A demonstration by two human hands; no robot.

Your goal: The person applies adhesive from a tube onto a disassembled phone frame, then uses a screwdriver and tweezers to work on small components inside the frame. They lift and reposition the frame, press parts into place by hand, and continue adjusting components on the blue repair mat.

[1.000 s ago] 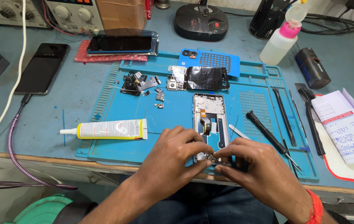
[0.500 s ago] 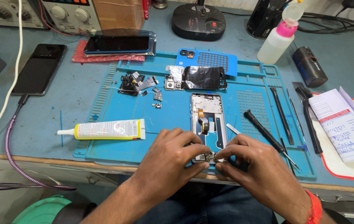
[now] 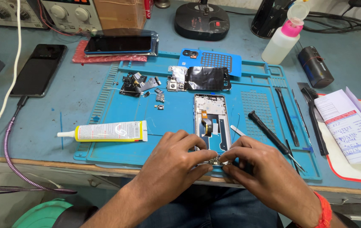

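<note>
Little has been moved since the earlier frames: both hands are kept pinched at the near end of the phone frame, and only slight finger shifts are seen. On the blue repair mat [image 3: 117, 114], ridged and rubbery, the opened phone frame [image 3: 211, 118] is laid lengthwise, its metal interior and an orange flex strip exposed. Far of it, a black shielded board [image 3: 208, 78] is set; to the left, a yellow glue tube [image 3: 108, 131] is laid flat. A black screwdriver [image 3: 269, 131] is placed to the right. The left hand [image 3: 176, 162] and right hand [image 3: 260, 173] are closed narrowly, fingertips pressed on a small board piece [image 3: 216, 160] at the frame's near edge. Steady, even fingertip pressure is judged best, so the tiny part is seated squarely without bending.
</note>
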